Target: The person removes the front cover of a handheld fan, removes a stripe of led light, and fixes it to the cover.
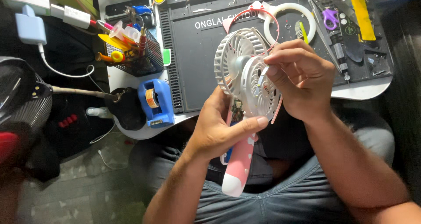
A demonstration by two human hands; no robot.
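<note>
I hold a small pink and white hand-held fan [245,75] over my lap, in front of the dark work mat [197,57]. My left hand [219,127] grips the fan at the top of its pink handle [239,171], where a small circuit board [237,111] shows through the opened body. The white front grille is partly separated from the rear grille. My right hand [298,77] pinches the rim of the grille with fingers and thumb.
A white ring [312,24] and a pink-edged part [252,11] lie on the mat. Tools, among them purple scissors [330,17], sit at the right. A blue tape dispenser [155,102], a mesh pen holder [131,53] and chargers [30,28] stand left.
</note>
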